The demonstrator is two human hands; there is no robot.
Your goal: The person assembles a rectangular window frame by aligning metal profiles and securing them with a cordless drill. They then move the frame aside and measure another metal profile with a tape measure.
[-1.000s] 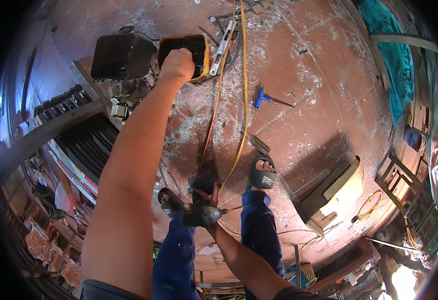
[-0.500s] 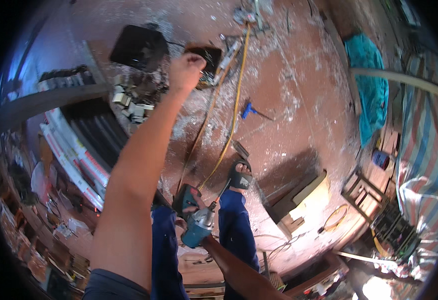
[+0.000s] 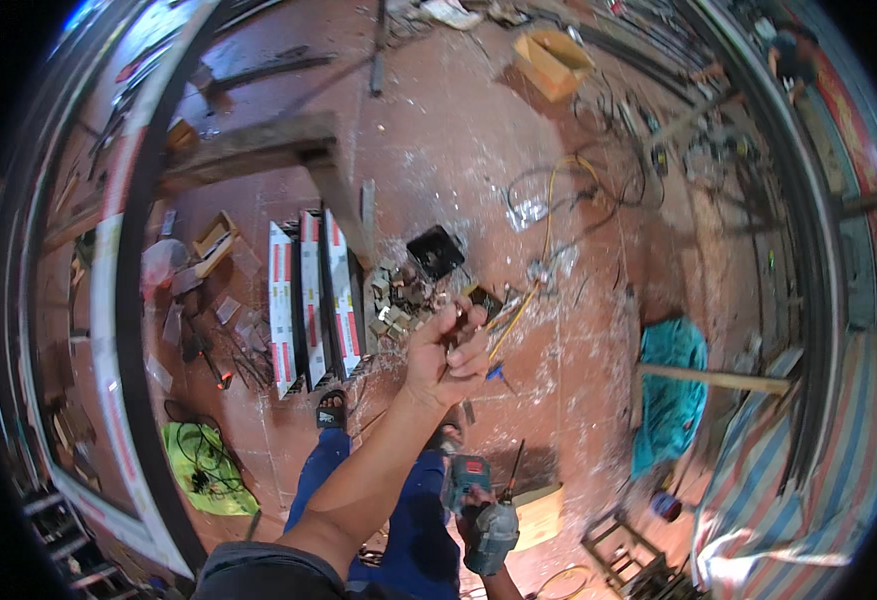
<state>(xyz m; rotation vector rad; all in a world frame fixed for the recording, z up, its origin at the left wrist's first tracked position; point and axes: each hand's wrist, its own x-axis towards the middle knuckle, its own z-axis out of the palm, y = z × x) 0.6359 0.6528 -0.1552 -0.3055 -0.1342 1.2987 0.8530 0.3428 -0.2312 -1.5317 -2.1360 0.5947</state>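
Observation:
My left hand (image 3: 447,355) is raised in the middle of the view, palm partly up, with its fingers curled together. Whatever lies in its fingertips is too small to make out. Low in the view, my right hand (image 3: 479,497) grips a teal and grey cordless drill (image 3: 494,535) by the handle. A long thin bit (image 3: 517,468) sticks up from the drill, away from me. Beyond my left fingers, a dark open box (image 3: 484,298) sits on the floor, partly covered by the hand. Small metal pieces (image 3: 391,318) lie heaped beside it.
A black container (image 3: 436,252) stands past the heap. Long wrapped profiles (image 3: 311,300) lie left. A blue-handled tool (image 3: 496,371) and a yellow cord (image 3: 515,325) are on the floor. A teal sheet (image 3: 673,395) hangs over a bar at right. An upright frame (image 3: 137,300) rises at left.
My left hand has come up from the dark box toward me, fingers closed. My view has lifted and widened, showing more floor. The drill stays in my right hand.

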